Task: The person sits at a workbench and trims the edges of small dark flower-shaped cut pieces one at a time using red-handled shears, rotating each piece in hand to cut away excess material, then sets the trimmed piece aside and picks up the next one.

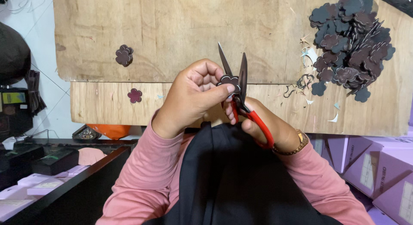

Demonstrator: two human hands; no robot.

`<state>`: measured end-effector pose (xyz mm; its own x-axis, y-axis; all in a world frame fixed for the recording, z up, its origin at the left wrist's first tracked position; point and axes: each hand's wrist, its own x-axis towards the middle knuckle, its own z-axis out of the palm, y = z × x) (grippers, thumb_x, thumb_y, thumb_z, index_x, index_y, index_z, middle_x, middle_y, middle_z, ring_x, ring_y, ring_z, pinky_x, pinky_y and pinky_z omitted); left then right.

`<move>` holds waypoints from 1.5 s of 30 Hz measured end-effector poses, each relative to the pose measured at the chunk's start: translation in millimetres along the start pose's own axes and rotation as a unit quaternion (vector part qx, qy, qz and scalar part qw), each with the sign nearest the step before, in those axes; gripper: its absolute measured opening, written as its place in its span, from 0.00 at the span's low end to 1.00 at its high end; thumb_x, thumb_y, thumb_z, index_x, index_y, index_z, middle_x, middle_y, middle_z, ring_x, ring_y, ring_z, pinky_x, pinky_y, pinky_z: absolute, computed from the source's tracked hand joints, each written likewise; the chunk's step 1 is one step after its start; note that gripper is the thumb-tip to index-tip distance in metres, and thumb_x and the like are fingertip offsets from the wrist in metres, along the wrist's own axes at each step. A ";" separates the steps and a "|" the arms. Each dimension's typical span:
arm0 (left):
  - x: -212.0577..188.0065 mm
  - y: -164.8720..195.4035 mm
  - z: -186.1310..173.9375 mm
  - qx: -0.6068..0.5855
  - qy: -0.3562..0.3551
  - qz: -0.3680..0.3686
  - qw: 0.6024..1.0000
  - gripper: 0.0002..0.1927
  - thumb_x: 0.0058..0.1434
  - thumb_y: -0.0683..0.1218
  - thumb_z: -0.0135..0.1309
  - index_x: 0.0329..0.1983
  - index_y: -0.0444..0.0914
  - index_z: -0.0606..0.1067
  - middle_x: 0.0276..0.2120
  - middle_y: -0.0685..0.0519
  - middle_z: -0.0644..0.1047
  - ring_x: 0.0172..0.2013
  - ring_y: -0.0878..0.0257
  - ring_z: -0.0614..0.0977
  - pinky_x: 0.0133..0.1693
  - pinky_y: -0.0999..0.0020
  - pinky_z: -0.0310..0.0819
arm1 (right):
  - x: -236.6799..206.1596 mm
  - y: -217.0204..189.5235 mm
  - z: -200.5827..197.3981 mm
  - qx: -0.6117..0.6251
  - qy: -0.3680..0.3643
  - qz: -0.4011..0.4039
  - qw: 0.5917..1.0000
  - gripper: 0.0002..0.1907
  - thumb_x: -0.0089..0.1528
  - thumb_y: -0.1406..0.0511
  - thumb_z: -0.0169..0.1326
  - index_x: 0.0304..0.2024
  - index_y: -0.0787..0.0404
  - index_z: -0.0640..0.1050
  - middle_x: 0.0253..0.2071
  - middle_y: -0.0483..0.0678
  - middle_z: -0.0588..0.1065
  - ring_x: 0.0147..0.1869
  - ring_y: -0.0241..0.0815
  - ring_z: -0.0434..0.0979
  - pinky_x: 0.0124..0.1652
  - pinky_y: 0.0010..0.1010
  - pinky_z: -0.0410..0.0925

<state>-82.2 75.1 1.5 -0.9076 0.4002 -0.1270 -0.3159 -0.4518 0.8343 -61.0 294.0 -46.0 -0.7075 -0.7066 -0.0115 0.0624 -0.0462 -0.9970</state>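
Your single head camera looks steeply down, close over your hands, with the wooden board [172,36] across the upper part of the frame.

A heap of dark flower-shaped cutouts [352,40] lies at the far right of the worn wooden desk [172,31], pale paper scraps [310,57] just beside it. Two single flower cutouts [124,55] [134,95] lie well apart at left. Purple cardboard boxes [378,169] stand below right.
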 end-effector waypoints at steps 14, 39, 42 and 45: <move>-1.7 -4.5 14.4 0.031 0.020 0.037 0.999 0.04 0.71 0.37 0.53 0.45 0.30 0.72 0.33 0.48 0.80 0.28 0.65 0.82 0.31 0.70 0.80 | -3.5 -2.7 -1.2 -0.025 0.035 0.009 0.999 0.45 0.63 0.30 0.44 0.53 0.65 0.68 0.44 0.46 0.66 0.47 0.36 0.65 0.48 0.27 0.65; -1.9 -13.4 24.3 0.049 0.060 0.056 0.995 0.04 0.69 0.36 0.53 0.44 0.32 0.71 0.31 0.51 0.79 0.27 0.69 0.80 0.29 0.74 0.77 | -4.0 5.2 -1.0 -0.088 0.064 -0.017 0.994 0.42 0.64 0.30 0.42 0.45 0.63 0.70 0.39 0.44 0.70 0.43 0.36 0.69 0.44 0.27 0.67; -1.3 -15.2 26.2 0.052 0.065 0.063 0.995 0.03 0.70 0.36 0.54 0.44 0.32 0.72 0.31 0.51 0.78 0.27 0.70 0.79 0.28 0.74 0.75 | -5.0 4.5 0.2 -0.085 0.068 -0.018 0.994 0.42 0.64 0.31 0.42 0.45 0.63 0.70 0.39 0.44 0.69 0.44 0.36 0.68 0.45 0.27 0.67; -1.8 -15.7 27.4 0.050 0.061 0.067 0.995 0.03 0.70 0.36 0.54 0.44 0.32 0.72 0.31 0.52 0.78 0.26 0.70 0.78 0.27 0.75 0.74 | -5.4 3.3 0.7 -0.076 0.062 -0.027 0.995 0.42 0.64 0.31 0.42 0.45 0.63 0.70 0.41 0.45 0.69 0.45 0.37 0.68 0.47 0.28 0.66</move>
<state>-68.0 103.3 3.4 -0.9686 0.2387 -0.0699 -0.1660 -0.4110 0.8964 -56.4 297.1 -49.2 -0.7890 -0.6129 0.0428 -0.0793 0.0325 -0.9963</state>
